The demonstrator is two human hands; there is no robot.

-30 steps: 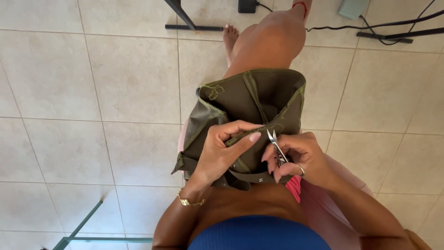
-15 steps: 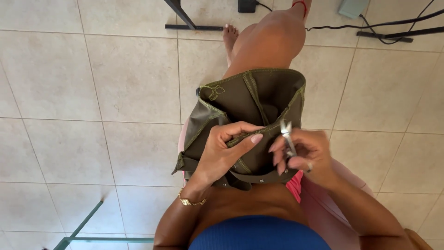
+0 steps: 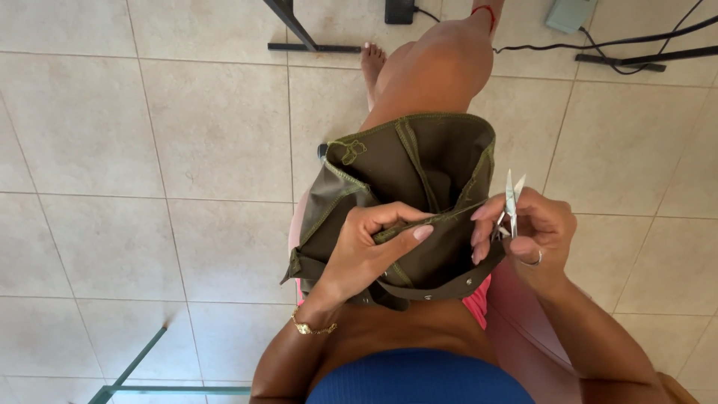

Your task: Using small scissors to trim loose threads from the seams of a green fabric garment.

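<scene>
Right now we've got the olive-green fabric piece [image 3: 404, 187] draped over our lap and bare thigh, w/ its stitched edges facing up. Our left hand [image 3: 366, 251] pinches a folded seam of it, thumb and forefinger closed on the cloth near the middle. Our right hand [image 3: 535, 232] sits just beside the fabric's right edge, fingers curled tight around small metal thread snips [image 3: 511, 202], blades pointing up and slightly parted, clear of the cloth. Gold bracelet [image 3: 310, 327] on our left wrist, ring on a right finger. Beige tiled floor [image 3: 149, 150] below; black cables [image 3: 621, 45] and a dark metal frame [image 3: 299, 34] lie at the top.
</scene>
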